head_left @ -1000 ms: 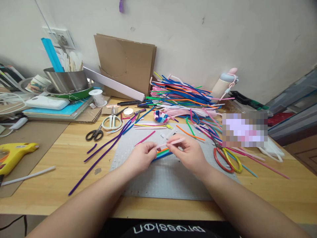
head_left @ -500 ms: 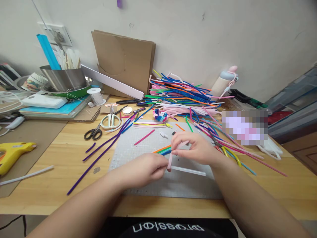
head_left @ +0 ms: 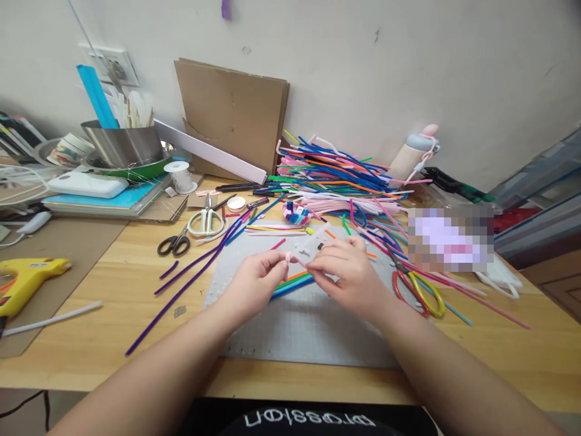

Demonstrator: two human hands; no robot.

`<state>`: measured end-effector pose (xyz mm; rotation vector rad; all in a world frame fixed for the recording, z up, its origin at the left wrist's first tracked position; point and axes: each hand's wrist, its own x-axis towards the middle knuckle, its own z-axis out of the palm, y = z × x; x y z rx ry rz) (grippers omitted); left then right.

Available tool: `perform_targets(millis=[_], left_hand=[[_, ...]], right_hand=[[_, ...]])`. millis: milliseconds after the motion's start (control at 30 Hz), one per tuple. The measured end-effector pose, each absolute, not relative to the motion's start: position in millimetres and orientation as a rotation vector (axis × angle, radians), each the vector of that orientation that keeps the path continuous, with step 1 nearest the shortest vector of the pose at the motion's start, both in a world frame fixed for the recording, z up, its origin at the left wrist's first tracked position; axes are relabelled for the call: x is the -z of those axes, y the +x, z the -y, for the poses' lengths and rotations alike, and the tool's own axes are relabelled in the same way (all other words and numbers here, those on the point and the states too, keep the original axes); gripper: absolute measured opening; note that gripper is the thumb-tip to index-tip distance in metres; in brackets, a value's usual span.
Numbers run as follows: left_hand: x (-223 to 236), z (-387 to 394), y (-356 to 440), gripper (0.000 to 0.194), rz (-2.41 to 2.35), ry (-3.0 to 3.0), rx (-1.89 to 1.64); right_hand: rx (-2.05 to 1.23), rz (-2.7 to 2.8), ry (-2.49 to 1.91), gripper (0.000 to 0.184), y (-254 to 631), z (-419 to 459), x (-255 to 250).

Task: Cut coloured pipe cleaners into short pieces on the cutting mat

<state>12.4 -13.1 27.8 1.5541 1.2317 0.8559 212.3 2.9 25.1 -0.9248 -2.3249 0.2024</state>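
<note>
Over the grey cutting mat, my left hand pinches a small pale pink loop of pipe cleaner between thumb and fingertips. A short stretch of the same pipe cleaner runs across to my right hand, whose thumb and fingers are closed on it. A whitish length sticks up behind the right fingers; I cannot tell if it is the same piece. Beneath the hands lie orange, green and blue pipe cleaners side by side, partly covered by the right hand.
Red-and-yellow-handled pliers lie at right. White-handled scissors and black-handled scissors lie left, near long purple pipe cleaners. A yellow glue gun is far left. A pile of coloured pipe cleaners stands behind the mat.
My left hand has moved left and up, and its pinch now shows the pink loop. The right hand has turned and lowered. The white length that pointed right now points up.
</note>
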Motion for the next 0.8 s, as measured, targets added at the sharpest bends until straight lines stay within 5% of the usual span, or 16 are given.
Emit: perform_targets(millis=[133,800], left_hand=[[-20.8,12.4,15.9,0.022,-1.248,1.564,-0.938],[-10.3,10.3,19.1,0.011,-1.098,1.396,-1.063]], right_hand=[[0.052,2.412,-0.895,0.016,200.3,11.8,-20.1],[-0.033,2.363,-0.864,0.014,198.7,13.6,-19.9]])
